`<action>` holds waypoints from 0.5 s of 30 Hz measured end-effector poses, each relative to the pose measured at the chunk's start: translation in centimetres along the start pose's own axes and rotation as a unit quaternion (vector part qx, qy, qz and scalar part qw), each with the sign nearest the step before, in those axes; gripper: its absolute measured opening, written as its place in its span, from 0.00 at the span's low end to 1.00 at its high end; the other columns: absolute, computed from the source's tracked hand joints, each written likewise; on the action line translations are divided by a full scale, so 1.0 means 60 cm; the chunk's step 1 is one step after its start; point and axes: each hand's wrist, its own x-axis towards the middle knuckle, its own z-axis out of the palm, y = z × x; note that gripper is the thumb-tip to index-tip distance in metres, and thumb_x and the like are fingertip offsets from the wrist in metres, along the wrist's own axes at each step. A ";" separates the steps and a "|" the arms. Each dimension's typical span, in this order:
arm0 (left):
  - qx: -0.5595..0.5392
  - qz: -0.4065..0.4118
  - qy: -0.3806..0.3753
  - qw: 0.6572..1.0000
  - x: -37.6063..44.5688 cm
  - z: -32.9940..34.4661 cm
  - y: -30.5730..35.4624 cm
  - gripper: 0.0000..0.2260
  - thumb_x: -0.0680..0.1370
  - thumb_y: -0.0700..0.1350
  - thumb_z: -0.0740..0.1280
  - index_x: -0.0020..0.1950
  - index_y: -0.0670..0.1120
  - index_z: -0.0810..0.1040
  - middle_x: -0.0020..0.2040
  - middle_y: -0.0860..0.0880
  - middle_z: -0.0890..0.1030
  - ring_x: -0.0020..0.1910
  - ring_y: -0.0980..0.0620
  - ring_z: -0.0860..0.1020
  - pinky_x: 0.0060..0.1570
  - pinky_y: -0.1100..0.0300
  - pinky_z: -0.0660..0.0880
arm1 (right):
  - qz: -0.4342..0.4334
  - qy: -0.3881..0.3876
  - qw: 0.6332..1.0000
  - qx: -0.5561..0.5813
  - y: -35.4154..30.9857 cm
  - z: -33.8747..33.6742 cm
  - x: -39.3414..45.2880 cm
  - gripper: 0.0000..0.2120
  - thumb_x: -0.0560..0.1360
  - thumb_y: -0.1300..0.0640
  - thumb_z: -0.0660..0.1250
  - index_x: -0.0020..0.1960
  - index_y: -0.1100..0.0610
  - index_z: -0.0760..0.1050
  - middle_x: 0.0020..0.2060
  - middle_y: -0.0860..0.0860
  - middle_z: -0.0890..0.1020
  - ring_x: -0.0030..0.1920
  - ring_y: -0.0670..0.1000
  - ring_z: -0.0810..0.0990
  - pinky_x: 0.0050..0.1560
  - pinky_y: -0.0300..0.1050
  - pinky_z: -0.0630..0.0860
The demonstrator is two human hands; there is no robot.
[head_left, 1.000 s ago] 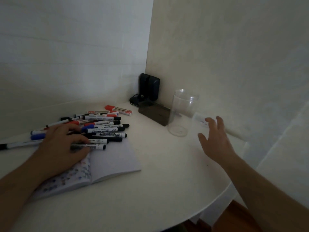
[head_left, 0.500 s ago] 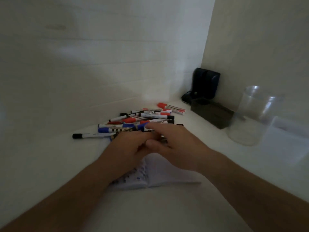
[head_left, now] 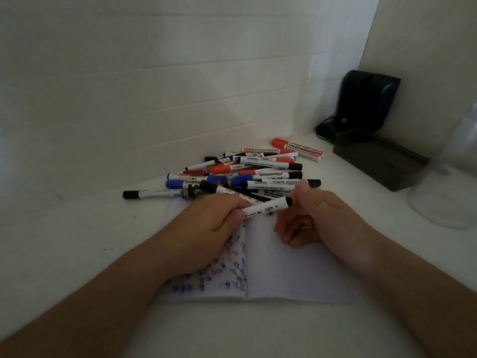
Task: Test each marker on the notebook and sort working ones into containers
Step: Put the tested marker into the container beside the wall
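A white marker with a black cap (head_left: pixel 265 208) is held level above the open notebook (head_left: pixel 289 275). My left hand (head_left: pixel 209 228) grips its barrel end, and my right hand (head_left: pixel 312 215) pinches the black cap between thumb and forefinger. The notebook's left page carries many small red, blue and black test marks. Just behind my hands lies a pile of markers (head_left: pixel 247 171) with black, red and blue caps. A clear round container (head_left: pixel 449 187) stands at the right edge.
A dark box (head_left: pixel 379 161) and a black device (head_left: pixel 366 99) with a cable sit in the back right corner. White walls close the table at the back and right. One lone black-capped marker (head_left: pixel 152 194) lies left of the pile.
My right hand came back from beside the clear container to the notebook. Both hands now hold one black-capped marker lifted from the pile. The view turned left.
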 end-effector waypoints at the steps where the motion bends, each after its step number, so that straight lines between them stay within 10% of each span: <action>1: 0.012 0.012 -0.024 1.000 -0.001 -0.001 0.003 0.12 0.86 0.52 0.56 0.64 0.56 0.76 0.62 0.58 0.77 0.59 0.62 0.72 0.60 0.64 0.69 | 0.002 -0.008 1.000 -0.020 -0.001 -0.002 0.001 0.37 0.70 0.28 0.57 0.49 0.60 0.82 0.43 0.60 0.87 0.41 0.57 0.85 0.42 0.49 0.83; 11: 0.109 -0.015 -0.220 0.969 -0.013 -0.049 0.044 0.13 0.86 0.56 0.54 0.68 0.61 0.71 0.70 0.60 0.74 0.66 0.59 0.72 0.68 0.53 0.70 | 0.055 -0.111 0.977 -0.172 -0.031 -0.023 -0.035 0.34 0.73 0.22 0.49 0.55 0.40 0.85 0.54 0.51 0.86 0.41 0.52 0.82 0.47 0.50 0.81; 15: 0.123 0.051 -0.183 0.974 -0.024 -0.035 0.030 0.09 0.86 0.57 0.55 0.62 0.65 0.72 0.75 0.67 0.66 0.71 0.65 0.64 0.72 0.58 0.64 | 0.031 -0.080 0.964 -0.253 -0.029 -0.004 -0.022 0.40 0.72 0.18 0.43 0.56 0.40 0.85 0.49 0.38 0.87 0.40 0.40 0.81 0.52 0.48 0.79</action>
